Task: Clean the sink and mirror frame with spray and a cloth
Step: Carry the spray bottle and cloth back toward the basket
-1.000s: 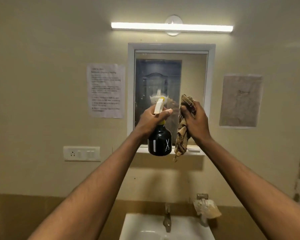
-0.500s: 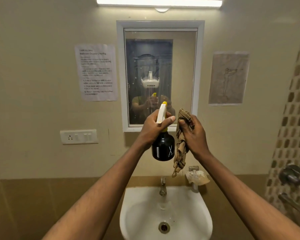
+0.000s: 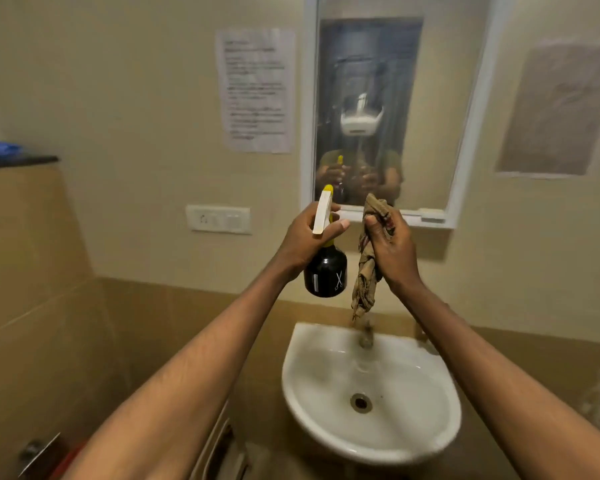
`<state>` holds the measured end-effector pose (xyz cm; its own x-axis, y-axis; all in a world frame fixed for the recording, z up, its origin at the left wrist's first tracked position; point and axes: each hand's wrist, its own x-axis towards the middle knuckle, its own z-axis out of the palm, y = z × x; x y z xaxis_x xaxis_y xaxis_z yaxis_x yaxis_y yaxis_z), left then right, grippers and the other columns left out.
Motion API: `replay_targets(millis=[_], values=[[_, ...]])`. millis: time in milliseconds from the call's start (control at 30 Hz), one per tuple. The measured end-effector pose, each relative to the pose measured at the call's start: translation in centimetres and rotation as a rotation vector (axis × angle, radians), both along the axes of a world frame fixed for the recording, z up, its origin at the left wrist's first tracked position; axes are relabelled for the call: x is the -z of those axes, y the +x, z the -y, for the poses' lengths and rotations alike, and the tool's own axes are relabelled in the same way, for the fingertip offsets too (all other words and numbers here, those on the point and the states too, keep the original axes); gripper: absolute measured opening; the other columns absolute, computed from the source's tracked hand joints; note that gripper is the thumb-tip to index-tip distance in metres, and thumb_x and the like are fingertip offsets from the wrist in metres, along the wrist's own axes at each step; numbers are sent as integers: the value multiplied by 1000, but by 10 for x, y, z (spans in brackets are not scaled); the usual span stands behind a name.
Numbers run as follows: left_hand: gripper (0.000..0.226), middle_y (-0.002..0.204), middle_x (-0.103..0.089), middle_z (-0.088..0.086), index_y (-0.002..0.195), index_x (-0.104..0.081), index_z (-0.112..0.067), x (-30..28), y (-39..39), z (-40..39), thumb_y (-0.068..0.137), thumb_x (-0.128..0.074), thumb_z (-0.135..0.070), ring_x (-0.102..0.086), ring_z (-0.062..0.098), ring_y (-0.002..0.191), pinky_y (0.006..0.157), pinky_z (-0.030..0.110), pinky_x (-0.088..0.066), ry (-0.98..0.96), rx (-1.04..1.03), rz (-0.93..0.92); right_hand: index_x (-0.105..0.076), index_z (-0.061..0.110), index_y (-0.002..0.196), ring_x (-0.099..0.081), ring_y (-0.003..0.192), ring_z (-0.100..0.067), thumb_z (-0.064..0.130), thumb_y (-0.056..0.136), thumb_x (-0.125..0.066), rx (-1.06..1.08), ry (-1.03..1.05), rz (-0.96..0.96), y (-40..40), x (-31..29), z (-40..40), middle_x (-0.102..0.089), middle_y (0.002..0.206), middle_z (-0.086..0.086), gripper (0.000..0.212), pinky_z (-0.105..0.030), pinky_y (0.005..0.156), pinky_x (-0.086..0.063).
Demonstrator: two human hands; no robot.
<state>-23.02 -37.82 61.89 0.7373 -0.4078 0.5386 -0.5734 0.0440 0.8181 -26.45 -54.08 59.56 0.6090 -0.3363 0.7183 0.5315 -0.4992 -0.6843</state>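
My left hand point(image 3: 307, 240) grips a black spray bottle point(image 3: 325, 273) with a white and yellow trigger head, held up in front of the wall above the sink. My right hand point(image 3: 390, 245) holds a crumpled brown cloth point(image 3: 366, 271) that hangs down beside the bottle. A white sink point(image 3: 326, 424) with a metal tap point(image 3: 365, 336) and a drain sits below both hands. The white-framed mirror point(image 3: 307, 109) hangs on the wall just behind and above my hands.
A printed notice point(image 3: 256, 90) is stuck left of the mirror and a faded paper point(image 3: 558, 109) to its right. A white switch plate point(image 3: 218, 219) sits on the wall at left. A dark ledge point(image 3: 18, 161) with something blue stands far left.
The view has tilted down and to the left; the light has left the frame and the whole sink shows. Both hands keep their grip on bottle and cloth, now lower against the mirror's bottom edge.
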Motion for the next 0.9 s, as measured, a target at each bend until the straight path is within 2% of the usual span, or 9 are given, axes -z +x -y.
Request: replay_targets(millis=[100, 300, 367, 467, 533, 633, 733, 800, 900], values=[[33, 114, -63, 5, 121, -55, -20, 18, 12, -45, 90, -67, -25, -63, 14, 102, 78, 17, -49, 22, -100, -39, -57, 27, 117, -59, 102, -21, 46, 91, -52, -85, -1, -45, 26, 15, -40, -64, 108, -6, 32, -45, 91, -48], [54, 123, -59, 2, 139, -48, -23, 66, 31, -148, 89, -61, -41, -57, 18, 116, 97, 31, -47, 74, -310, -109, -56, 24, 119, -58, 104, -20, 42, 93, -53, -261, -1, -142, 72, 60, -142, -62, 111, -7, 32, -33, 91, -46], [51, 134, -56, 1, 141, -46, -29, 83, 39, -181, 92, -58, -41, -53, 17, 123, 103, 36, -42, 64, -350, -143, -56, 22, 121, -56, 106, -21, 40, 93, -53, -301, -3, -171, 87, 76, -174, -61, 113, -7, 34, -31, 91, -43], [43, 136, -55, -6, 135, -47, -42, 113, 58, -229, 93, -55, -45, -52, 9, 122, 104, 34, -40, 49, -383, -191, -56, 18, 123, -54, 107, -19, 42, 93, -53, -339, -16, -214, 114, 100, -222, -60, 113, -7, 38, -29, 90, -41], [35, 121, -59, -2, 122, -55, -43, 136, 71, -256, 88, -57, -55, -54, 11, 106, 94, 33, -43, 68, -419, -243, -56, 19, 125, -55, 107, -16, 48, 91, -51, -354, -9, -256, 133, 119, -251, -60, 114, -6, 45, -28, 91, -42], [35, 91, -47, 2, 93, -52, -36, 187, 104, -292, 77, -59, -67, -44, 13, 81, 74, 33, -37, 62, -452, -340, -59, 19, 120, -57, 104, -17, 48, 89, -51, -360, 23, -284, 167, 164, -294, -62, 109, -5, 43, -31, 89, -45], [42, 74, -40, 3, 95, -55, -17, 253, 141, -322, 83, -61, -56, -39, 12, 64, 63, 27, -33, 63, -492, -363, -63, 16, 109, -57, 97, -21, 45, 89, -52, -363, 41, -324, 197, 222, -329, -61, 99, -5, 37, -33, 83, -44], [38, 67, -39, 0, 83, -54, -10, 302, 163, -338, 89, -63, -47, -39, 6, 57, 58, 21, -33, 82, -513, -427, -63, 15, 108, -56, 95, -20, 42, 89, -53, -348, 49, -383, 218, 269, -349, -60, 97, -3, 35, -31, 80, -42], [53, 71, -45, 6, 99, -59, -3, 379, 194, -356, 84, -65, -53, -48, 12, 64, 60, 20, -40, 91, -551, -527, -62, 17, 102, -54, 92, -18, 38, 90, -53, -341, 21, -456, 246, 340, -371, -60, 93, 0, 26, -30, 75, -39]])
